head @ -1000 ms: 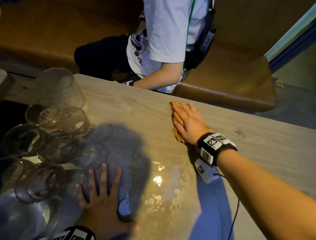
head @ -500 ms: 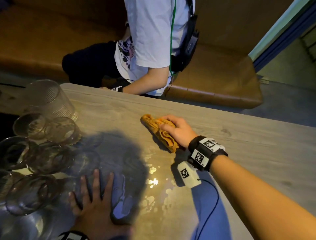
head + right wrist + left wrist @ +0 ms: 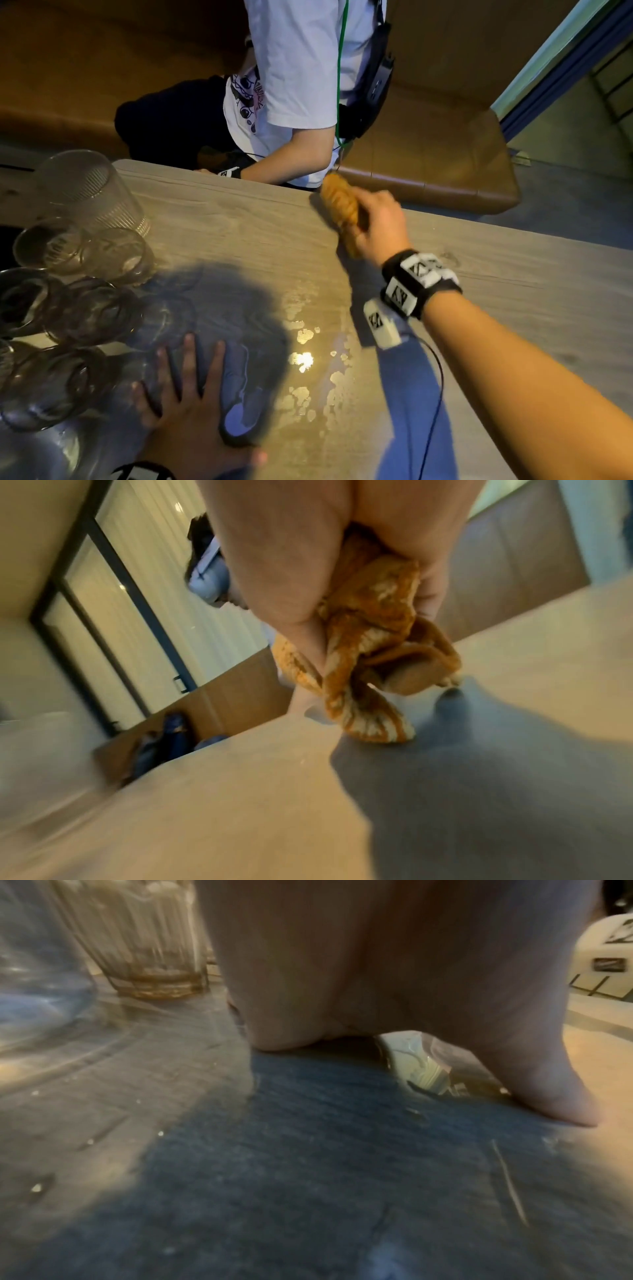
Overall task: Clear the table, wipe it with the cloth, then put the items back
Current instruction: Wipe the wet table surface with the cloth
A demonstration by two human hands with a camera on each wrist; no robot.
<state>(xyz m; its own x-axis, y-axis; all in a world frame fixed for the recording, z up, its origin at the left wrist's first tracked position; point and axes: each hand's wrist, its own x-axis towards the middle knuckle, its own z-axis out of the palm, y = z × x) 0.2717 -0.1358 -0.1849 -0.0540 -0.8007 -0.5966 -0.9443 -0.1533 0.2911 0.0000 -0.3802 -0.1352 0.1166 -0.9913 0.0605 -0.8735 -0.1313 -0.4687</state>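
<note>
My right hand (image 3: 373,222) grips a bunched orange cloth (image 3: 340,205) at the far edge of the wooden table (image 3: 239,222). The right wrist view shows the cloth (image 3: 369,653) crumpled in the curled fingers (image 3: 428,588), its lower end touching the tabletop (image 3: 240,804). At the near left, my left hand (image 3: 191,407) lies flat on the table with fingers spread. In the left wrist view the palm (image 3: 377,961) presses the surface (image 3: 308,1177). A wet shiny patch (image 3: 308,359) lies between the two hands.
Several clear ribbed glasses (image 3: 85,257) crowd the left end of the table, one (image 3: 143,942) close beside my left hand. Another person in a white shirt (image 3: 294,68) sits on a brown bench (image 3: 445,171) just beyond the far edge.
The right hand went from pressing the cloth flat to gripping it bunched, swept left, then moved away to the table's far edge. The left hand stayed flat in place.
</note>
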